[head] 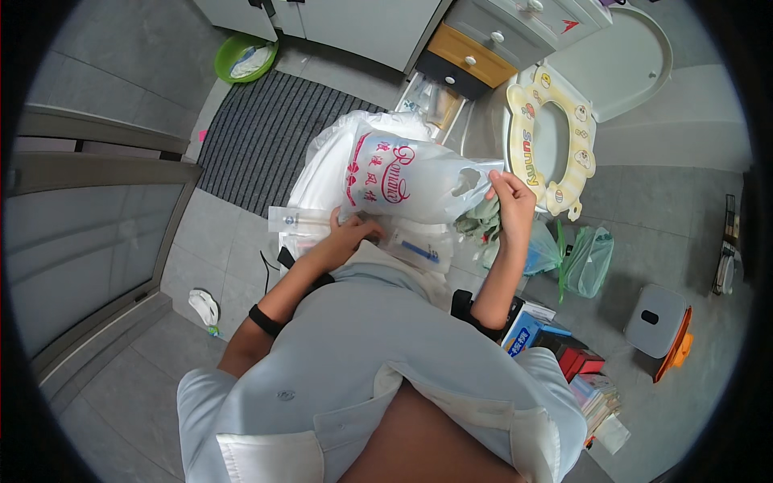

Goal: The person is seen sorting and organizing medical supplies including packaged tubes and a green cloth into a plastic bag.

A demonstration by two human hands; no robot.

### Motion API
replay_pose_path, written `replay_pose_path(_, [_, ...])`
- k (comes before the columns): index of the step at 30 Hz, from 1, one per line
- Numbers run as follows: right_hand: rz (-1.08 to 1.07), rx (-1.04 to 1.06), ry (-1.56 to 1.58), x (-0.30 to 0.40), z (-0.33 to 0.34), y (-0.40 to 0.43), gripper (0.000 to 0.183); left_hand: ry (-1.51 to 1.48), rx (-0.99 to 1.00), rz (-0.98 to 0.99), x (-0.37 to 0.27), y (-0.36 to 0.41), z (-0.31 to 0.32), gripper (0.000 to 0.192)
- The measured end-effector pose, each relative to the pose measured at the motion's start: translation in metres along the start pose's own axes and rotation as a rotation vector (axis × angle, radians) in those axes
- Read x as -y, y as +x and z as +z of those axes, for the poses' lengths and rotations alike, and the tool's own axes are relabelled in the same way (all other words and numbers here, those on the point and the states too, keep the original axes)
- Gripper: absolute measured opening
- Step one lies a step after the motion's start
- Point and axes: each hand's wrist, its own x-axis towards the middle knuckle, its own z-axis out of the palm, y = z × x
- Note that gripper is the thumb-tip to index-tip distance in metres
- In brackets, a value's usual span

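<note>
A white translucent plastic carrier bag (435, 175) with red printing lies spread in front of me. My right hand (513, 196) pinches it at the handle end, near the cut-out hole. My left hand (353, 234) is at its near left corner with bent fingers; whether they grip the film is unclear. Under the bag lies a larger white plastic bag (320, 163). Close by my left hand is a clear packet (296, 220), and another clear bag (423, 249) with a blue strip lies near my shirt. Crumpled greenish plastic (480, 220) sits below my right hand.
A toilet with a yellow padded seat (522, 133) stands at right, beside a drawer unit (471, 60). Green plastic bags (589, 259), boxes (525, 332) and a grey-lidded bin (655, 320) are on the floor. A striped mat (259, 139) and green basin (226, 57) lie at left.
</note>
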Motion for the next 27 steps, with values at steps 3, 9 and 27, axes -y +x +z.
replay_pose_path(3, [0.005,-0.003,-0.002,-0.003,-0.002,0.000,0.015,-0.040,0.022,0.006,0.002,0.000,0.001,0.055])
replay_pose_path(9, [0.028,0.007,-0.029,-0.004,-0.008,-0.004,0.018,0.051,-0.093,0.064,0.004,-0.003,-0.011,0.041])
replay_pose_path(27, [0.159,0.768,-0.222,-0.021,-0.028,-0.012,0.026,-1.463,-0.874,-0.058,0.059,-0.072,-0.096,0.005])
